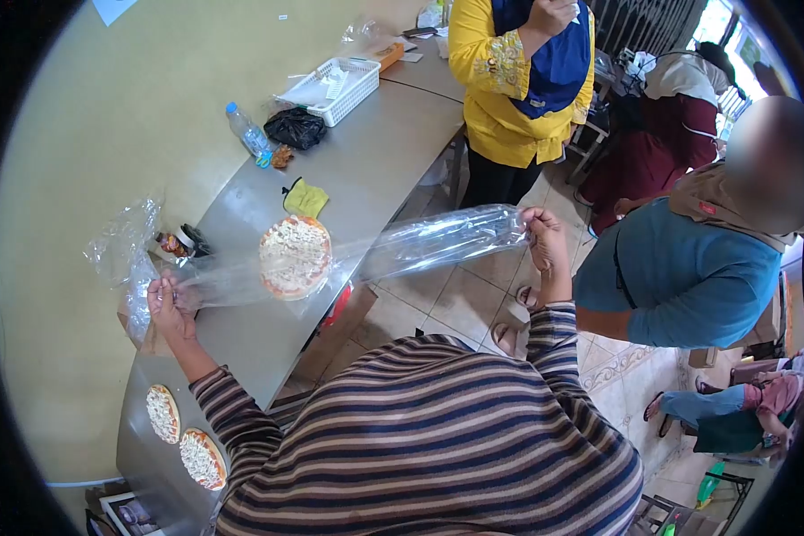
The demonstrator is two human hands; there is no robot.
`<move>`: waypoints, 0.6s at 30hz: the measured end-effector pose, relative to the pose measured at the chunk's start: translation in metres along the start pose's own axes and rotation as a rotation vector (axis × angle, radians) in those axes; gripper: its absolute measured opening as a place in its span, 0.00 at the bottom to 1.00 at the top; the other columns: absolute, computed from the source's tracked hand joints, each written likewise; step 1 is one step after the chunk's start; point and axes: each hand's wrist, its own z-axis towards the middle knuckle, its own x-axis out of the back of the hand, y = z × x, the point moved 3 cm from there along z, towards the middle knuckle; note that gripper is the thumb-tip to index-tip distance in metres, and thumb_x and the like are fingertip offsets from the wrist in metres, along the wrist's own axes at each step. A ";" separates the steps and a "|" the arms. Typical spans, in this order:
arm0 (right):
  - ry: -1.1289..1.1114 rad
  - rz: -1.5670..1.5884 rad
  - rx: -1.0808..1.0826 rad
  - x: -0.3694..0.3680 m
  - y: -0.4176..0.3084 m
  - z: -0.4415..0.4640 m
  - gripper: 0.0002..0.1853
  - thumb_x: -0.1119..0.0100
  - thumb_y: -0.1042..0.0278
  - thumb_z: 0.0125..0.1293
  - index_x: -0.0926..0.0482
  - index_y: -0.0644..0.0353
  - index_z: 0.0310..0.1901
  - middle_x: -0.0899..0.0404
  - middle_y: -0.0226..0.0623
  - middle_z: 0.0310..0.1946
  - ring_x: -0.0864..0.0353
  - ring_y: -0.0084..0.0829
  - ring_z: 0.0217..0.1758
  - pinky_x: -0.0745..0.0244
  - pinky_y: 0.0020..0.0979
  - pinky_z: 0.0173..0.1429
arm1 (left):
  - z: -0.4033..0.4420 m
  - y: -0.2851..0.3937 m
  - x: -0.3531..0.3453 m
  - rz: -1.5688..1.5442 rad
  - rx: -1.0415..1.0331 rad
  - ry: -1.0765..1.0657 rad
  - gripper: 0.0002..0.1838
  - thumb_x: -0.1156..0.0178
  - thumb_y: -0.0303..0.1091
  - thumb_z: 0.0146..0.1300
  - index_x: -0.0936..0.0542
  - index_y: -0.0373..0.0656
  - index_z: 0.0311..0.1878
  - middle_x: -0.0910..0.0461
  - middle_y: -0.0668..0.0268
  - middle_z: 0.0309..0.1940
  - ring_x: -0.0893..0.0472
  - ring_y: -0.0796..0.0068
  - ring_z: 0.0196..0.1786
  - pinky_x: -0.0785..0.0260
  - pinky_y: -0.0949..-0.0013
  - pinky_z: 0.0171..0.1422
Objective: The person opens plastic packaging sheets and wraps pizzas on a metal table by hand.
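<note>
Striped shirt (429, 429) lies nearest, while left hand (171, 313) at ten o'clock and right hand (548, 241) at one pinch clear plastic (438, 243), stretching it across the pizza (295, 257) at eleven (present step, I judge), and next move calls for even tension.

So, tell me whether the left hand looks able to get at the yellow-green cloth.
Probably yes, once free: the left hand is pinching the clear plastic. The yellow-green cloth lies uncovered, just past the pizza that the plastic stretches across.
</note>
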 end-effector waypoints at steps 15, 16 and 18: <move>-0.101 -0.133 0.047 -0.026 -0.035 -0.024 0.31 0.43 0.93 0.43 0.32 0.62 0.53 0.27 0.29 0.37 0.27 0.20 0.38 0.27 0.20 0.40 | 0.006 -0.008 0.003 -0.511 0.160 -0.237 0.24 0.46 0.28 0.61 0.37 0.38 0.61 0.32 0.63 0.57 0.31 0.70 0.56 0.32 0.62 0.58; -0.108 -0.150 0.036 -0.029 -0.036 -0.025 0.34 0.43 0.94 0.42 0.33 0.60 0.55 0.28 0.28 0.37 0.28 0.20 0.39 0.27 0.20 0.40 | -0.002 0.000 -0.006 -0.383 0.142 -0.265 0.24 0.48 0.25 0.60 0.37 0.37 0.61 0.34 0.62 0.58 0.31 0.69 0.57 0.32 0.62 0.58; -0.132 -0.184 0.066 -0.035 -0.035 -0.025 0.36 0.44 0.93 0.43 0.35 0.58 0.58 0.31 0.28 0.38 0.29 0.20 0.40 0.27 0.20 0.41 | -0.022 0.013 -0.026 -0.125 0.106 -0.310 0.25 0.52 0.19 0.59 0.39 0.37 0.62 0.36 0.61 0.60 0.31 0.69 0.58 0.33 0.62 0.59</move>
